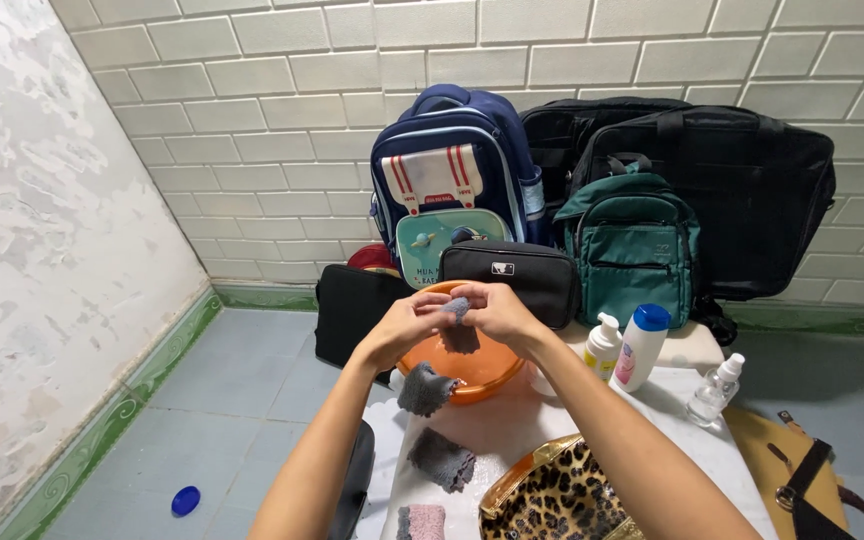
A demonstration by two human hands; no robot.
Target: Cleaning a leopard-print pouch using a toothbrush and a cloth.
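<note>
Both my hands meet over an orange basin (492, 375) on a white table (512, 425). My left hand (407, 325) and my right hand (497, 310) together pinch a small grey cloth (460, 325), which hangs down into the basin. A second grey cloth (424, 390) drapes over the basin's near rim. Another grey cloth (442, 460) and a pink one (422, 522) lie on the table closer to me.
A leopard-print pouch (552, 495) sits at the table's near edge. Two pump and lotion bottles (637, 345) and a clear spray bottle (714, 390) stand to the right. Several bags lean on the tiled wall: blue backpack (452, 180), green backpack (632, 245), black bags (742, 190). A blue lid (185, 500) lies on the floor.
</note>
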